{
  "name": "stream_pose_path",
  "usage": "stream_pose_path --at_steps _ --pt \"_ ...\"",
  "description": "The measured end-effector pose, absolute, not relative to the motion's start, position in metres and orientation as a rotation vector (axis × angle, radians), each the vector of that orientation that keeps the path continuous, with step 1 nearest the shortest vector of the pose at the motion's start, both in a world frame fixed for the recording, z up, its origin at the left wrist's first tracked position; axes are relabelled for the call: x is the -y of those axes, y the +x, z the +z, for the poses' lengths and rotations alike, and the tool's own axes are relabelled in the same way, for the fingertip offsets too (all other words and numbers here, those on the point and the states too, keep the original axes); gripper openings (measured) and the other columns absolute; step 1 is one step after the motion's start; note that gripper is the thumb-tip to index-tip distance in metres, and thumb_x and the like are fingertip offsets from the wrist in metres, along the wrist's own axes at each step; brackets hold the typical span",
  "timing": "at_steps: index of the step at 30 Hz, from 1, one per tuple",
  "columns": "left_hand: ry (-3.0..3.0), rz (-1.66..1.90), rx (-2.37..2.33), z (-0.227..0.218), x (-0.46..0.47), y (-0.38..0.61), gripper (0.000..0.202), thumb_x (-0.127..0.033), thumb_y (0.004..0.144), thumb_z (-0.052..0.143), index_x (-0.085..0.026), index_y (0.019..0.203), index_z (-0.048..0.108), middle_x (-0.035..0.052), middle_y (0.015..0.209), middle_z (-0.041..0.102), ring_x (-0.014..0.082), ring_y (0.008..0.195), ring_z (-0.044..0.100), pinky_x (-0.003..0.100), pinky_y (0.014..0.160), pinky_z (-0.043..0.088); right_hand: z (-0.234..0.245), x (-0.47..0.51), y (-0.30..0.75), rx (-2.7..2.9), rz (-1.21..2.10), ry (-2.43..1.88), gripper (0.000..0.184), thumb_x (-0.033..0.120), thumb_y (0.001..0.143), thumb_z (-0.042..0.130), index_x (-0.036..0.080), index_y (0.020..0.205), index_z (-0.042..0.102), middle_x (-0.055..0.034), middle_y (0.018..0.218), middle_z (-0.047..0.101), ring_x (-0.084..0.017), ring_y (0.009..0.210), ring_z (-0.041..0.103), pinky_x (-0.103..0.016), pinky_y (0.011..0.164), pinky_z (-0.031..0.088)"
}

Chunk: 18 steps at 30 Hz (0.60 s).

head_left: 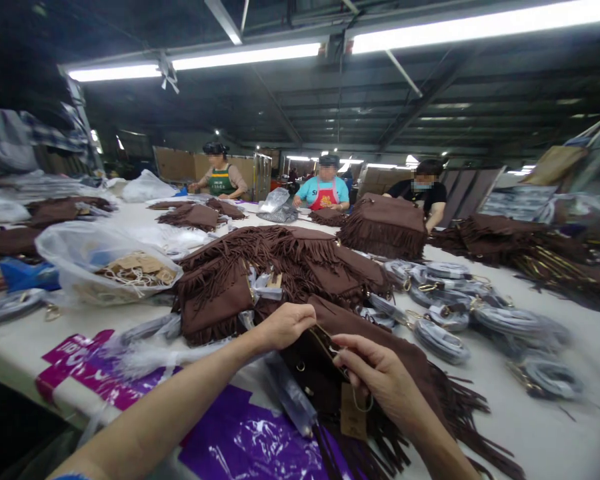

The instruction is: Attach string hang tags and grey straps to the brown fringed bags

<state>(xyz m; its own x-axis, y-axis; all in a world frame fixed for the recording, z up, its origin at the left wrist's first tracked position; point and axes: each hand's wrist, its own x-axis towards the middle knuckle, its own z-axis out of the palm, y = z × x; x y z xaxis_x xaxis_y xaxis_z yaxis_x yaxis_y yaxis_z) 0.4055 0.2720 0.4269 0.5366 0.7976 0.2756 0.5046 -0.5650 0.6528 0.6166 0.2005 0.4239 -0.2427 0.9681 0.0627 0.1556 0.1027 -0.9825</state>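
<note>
A dark brown fringed handbag [395, 353] lies on the table before me, its zippered edge turned toward my hands. My left hand [293, 325] is closed on the far end of that edge. Nearer to me, my right hand [367, 363] pinches at the same edge by the zipper, with its thumb and forefinger together. A brown paper tag [354, 412] hangs on a light string below my right fingers. What exactly the right fingertips grip is partly hidden. A plastic-wrapped strap [290, 393] lies along the bag's left side.
A pile of fringed bags [280, 260] rises beyond my hands. Plastic-wrapped coiled straps [445, 313] lie to the right. At left are a clear plastic bag [70, 267] with paper tags and a purple plastic sheet [240, 440]. Several co-workers stand across the table [545, 433].
</note>
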Motion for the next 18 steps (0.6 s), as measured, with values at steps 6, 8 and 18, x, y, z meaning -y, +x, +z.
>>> stream_pose_path --at_steps 6,8,18 --pt "1.967 0.730 -1.008 0.427 -0.285 0.408 0.018 -0.020 0.086 0.051 -0.016 0.069 0.055 -0.0040 0.065 0.050 0.0104 0.064 0.044 0.020 0.061 0.035 0.425 -0.202 0.614 1.480 1.378 -1.069 0.043 0.049 0.072 0.077 0.019 0.101 0.065 -0.0032 0.078 0.071 -0.014 0.062 0.061 -0.019 0.051 0.042" --pt "1.908 0.676 -0.972 0.425 -0.286 0.403 0.015 -0.023 0.084 0.053 -0.015 0.073 0.059 -0.0031 0.066 0.054 0.0105 0.063 0.048 0.020 0.060 0.038 0.419 -0.205 0.605 1.541 1.349 -1.074 0.040 0.046 0.073 0.075 0.020 0.102 0.066 -0.0024 0.076 0.071 -0.016 0.066 0.064 -0.021 0.054 0.045" --pt "1.886 0.784 -0.944 0.422 -0.253 0.361 0.022 -0.022 0.073 0.064 -0.015 0.093 0.061 0.0033 0.097 0.064 0.0167 0.089 0.057 0.027 0.081 0.045 0.388 -0.220 0.589 1.736 1.089 -1.142 0.019 0.040 0.082 0.065 0.021 0.077 0.065 0.0024 0.066 0.062 -0.016 0.062 0.059 -0.026 0.061 0.044"
